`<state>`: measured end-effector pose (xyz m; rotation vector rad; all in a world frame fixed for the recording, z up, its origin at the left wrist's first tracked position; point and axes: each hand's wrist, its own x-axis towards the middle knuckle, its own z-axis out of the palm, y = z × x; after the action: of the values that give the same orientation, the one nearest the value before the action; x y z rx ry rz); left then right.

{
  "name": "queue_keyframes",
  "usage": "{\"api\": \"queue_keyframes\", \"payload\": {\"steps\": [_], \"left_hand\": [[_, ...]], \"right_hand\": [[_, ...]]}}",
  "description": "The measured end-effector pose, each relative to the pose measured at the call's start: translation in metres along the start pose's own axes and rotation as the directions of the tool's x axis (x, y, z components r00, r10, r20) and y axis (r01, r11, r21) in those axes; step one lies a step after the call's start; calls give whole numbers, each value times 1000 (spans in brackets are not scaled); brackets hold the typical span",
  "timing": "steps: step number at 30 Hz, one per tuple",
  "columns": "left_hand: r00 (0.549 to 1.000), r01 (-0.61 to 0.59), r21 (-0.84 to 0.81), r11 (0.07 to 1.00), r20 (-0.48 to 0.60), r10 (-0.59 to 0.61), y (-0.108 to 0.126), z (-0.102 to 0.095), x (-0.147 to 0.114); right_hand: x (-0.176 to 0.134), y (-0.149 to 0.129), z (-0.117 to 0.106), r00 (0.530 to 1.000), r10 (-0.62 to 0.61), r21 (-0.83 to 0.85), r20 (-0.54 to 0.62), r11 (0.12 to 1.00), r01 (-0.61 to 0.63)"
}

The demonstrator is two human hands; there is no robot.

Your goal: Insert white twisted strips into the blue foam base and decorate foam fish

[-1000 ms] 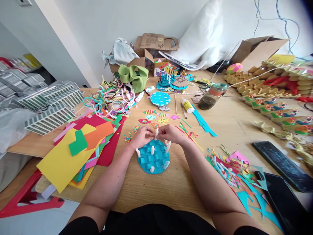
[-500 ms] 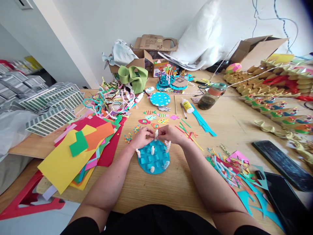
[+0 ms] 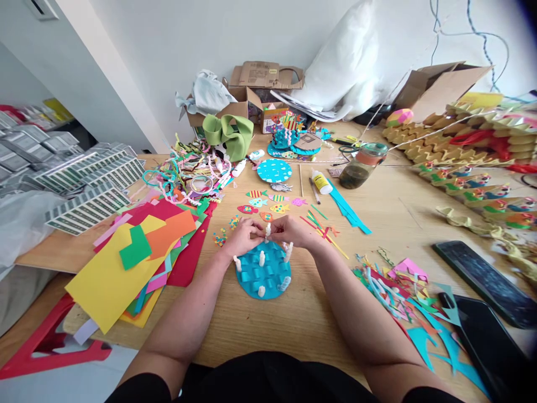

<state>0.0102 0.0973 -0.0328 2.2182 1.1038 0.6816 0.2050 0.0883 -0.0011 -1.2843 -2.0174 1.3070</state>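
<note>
We see the coil, a small white twist, standing at the far edge of the blue disc, between our two hands. We judge it light and springy, easily bent or squashed, with little slip under the fingers; low down, near its foot, seems the best place to take hold of it. The disc looks thin and flexible, so we would steady it by its rim, clear of the raised loops, which a heavy touch could flatten.

Our right hand comes in from the side, wrist bent inward, thumb and forefinger apparently pinching the coil. Our left hand mirrors it, fingers curled and tips drawn together right beside the coil's foot; we cannot tell whether they grip the coil or the disc's edge. Both forearms reach forward over the table, slanting in towards each other.
</note>
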Motion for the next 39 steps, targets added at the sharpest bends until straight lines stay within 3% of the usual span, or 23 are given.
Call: {"api": "queue_keyframes", "payload": {"steps": [39], "left_hand": [[998, -64, -4, 998, 17, 64, 1, 3, 0]], "right_hand": [[0, -2, 2, 1000, 19, -29, 10, 999, -18]]}}
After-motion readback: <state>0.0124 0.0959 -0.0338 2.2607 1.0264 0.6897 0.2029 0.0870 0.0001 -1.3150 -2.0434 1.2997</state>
